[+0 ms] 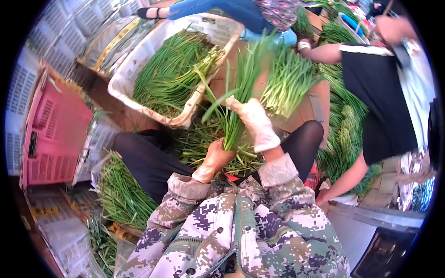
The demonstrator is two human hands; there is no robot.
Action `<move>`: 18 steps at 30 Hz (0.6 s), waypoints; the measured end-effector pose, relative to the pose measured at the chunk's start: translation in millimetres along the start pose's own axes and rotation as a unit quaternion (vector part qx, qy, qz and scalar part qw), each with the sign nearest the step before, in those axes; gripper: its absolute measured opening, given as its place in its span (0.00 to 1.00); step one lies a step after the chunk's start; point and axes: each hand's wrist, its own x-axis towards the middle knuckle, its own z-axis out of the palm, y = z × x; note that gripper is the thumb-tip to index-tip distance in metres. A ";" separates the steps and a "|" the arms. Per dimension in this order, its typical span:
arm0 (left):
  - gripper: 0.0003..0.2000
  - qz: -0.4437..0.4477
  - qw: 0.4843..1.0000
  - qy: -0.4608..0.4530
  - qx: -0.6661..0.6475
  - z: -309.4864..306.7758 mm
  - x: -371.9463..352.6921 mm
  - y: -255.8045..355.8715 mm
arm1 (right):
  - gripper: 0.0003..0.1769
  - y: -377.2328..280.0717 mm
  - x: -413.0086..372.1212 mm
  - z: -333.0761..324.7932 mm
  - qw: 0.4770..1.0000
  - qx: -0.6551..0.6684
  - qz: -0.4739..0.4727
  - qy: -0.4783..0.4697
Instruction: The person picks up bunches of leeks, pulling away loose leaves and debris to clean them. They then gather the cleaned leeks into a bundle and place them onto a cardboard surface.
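In my left hand (pixel 216 161), the fingers are wrapped round the lower stalks of a bunch of garlic chives (pixel 229 127), whose leaf tips point up and away, blurred. My right hand (pixel 256 123), in a white glove, is closed against the right side of the same bunch, with its thumb on a few leaves that bend out to the left. Loose chive scraps (pixel 201 143) lie below, between my knees. Just beyond my right hand, a neat pile of chives (pixel 288 81) rests on a cardboard sheet (pixel 320 99).
Ahead to the left stands a white plastic crate (pixel 121 88) with more chives in it. A pink crate (pixel 58 134) is at far left. More chives (pixel 123 190) lie beside my left leg. At right, a person in black shorts (pixel 378 92) bends over long rows of chives (pixel 345 129). Another person's jeans (pixel 232 9) show at the top.
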 end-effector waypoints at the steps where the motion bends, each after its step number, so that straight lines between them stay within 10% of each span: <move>1: 0.10 0.015 0.998 0.010 0.052 2.6 -2.0 4.0 | 0.28 -11.2 1.8 3.7 0.997 0.063 -0.033 0.027; 2: 0.10 0.018 0.998 0.002 0.056 3.9 -3.8 7.6 | 0.23 -6.8 12.8 13.3 0.980 0.100 -0.138 0.103; 8: 0.14 -0.022 0.997 0.005 0.071 5.0 0.1 5.8 | 0.11 4.8 46.1 1.6 0.956 0.289 -0.057 0.012; 13: 0.08 -0.133 0.975 -0.080 -0.158 2.8 -18.0 50.6 | 0.11 -3.8 43.7 -16.2 0.938 0.326 -0.103 0.065; 17: 0.10 -0.129 0.957 -0.149 -0.214 -15.6 -10.1 91.2 | 0.40 -45.3 41.7 -100.3 0.967 0.164 -0.151 0.122; 18: 0.11 -0.129 0.945 -0.176 -0.244 -18.6 -7.5 105.6 | 0.37 -46.2 48.5 -117.7 0.948 0.109 -0.136 0.268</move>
